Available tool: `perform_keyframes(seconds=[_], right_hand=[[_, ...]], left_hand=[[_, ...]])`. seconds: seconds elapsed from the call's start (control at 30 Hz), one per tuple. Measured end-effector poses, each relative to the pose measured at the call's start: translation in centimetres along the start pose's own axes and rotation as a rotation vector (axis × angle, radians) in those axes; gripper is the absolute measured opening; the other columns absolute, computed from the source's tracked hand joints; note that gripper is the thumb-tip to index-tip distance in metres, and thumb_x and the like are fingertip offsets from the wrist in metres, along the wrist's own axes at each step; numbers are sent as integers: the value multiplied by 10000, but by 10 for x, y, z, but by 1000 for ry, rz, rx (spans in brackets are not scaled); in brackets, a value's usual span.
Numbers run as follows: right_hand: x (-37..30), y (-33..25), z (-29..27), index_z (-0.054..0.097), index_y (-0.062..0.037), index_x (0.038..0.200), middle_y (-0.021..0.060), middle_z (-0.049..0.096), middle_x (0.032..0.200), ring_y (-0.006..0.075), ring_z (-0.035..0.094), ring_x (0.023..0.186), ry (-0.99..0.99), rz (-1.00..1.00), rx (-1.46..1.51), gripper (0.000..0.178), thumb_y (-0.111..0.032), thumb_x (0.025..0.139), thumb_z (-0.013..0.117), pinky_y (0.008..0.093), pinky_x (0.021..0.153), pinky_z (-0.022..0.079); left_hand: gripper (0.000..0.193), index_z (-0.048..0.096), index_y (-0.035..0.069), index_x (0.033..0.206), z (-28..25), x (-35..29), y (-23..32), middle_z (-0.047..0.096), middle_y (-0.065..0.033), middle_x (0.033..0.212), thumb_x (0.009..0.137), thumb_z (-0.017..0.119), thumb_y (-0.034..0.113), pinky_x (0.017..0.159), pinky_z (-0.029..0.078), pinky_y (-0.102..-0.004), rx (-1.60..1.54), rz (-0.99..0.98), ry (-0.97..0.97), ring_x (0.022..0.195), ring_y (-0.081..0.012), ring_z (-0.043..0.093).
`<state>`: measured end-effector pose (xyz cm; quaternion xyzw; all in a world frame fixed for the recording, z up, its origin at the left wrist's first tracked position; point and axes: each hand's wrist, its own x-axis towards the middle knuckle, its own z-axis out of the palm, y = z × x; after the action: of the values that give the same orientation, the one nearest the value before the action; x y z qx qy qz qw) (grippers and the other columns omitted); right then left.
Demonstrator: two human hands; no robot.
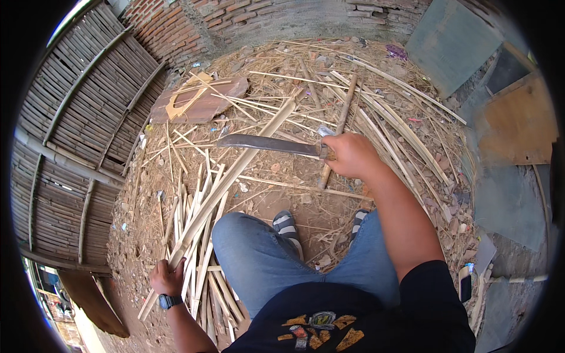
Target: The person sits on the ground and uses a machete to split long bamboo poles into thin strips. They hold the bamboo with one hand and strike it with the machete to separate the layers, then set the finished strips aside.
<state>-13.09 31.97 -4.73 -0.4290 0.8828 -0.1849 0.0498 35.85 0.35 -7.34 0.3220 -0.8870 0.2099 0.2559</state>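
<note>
My right hand (351, 155) is closed round the handle of a machete (268, 143). Its dark, broad blade points left and lies over a long split bamboo strip (226, 181); I cannot tell whether the two touch. Near its lower end the strip is gripped by my left hand (167, 277), which has a watch at the wrist. From there the strip slants up and to the right, away from me, with its hollow inner side showing. Beneath and beside it lies a pile of pale split bamboo strips (203, 250) next to my left knee.
A round wooden stick (347, 106) lies beyond my right hand. More long strips (406, 138) spread to the right. At the far left rests a brown board (223, 97). A bamboo slat wall (76, 112), a brick wall (247, 23) and leaning panels (453, 44) surround the littered dirt ground.
</note>
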Motion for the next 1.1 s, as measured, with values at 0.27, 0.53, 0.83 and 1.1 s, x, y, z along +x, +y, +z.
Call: perform_keyframes(seconds=[0.27,0.53,0.83,1.1], right_hand=[[11,59,-4,641,-65,1305,222,703,1126,369,677,1067,158,332,191,541,-347,860,762,448,930,532],[5,57,-3,654,-83,1290,192,718,1083,345,692,1030,164,242,147,505,-345,870,748,449,896,543],[-2,55,-16,666,-103,1276,195,716,1084,356,686,1044,178,369,159,480,-337,865,748,453,901,544],[4,83,-11,648,-90,1299,188,706,1166,361,679,1077,266,470,164,505,-335,868,740,464,922,545]], left_hand=[[524,581,89,803,-31,22,-8,568,-75,689,732,845,536,583,461,-434,65,242,200,619,-305,583],[545,588,84,817,-41,32,0,563,-72,684,762,808,580,588,457,-435,89,278,223,624,-300,583],[554,576,88,790,-44,33,4,550,-75,661,771,794,596,580,453,-435,95,268,209,612,-306,576],[556,573,91,786,-46,38,10,544,-72,649,763,798,599,579,451,-436,68,299,235,603,-304,573]])
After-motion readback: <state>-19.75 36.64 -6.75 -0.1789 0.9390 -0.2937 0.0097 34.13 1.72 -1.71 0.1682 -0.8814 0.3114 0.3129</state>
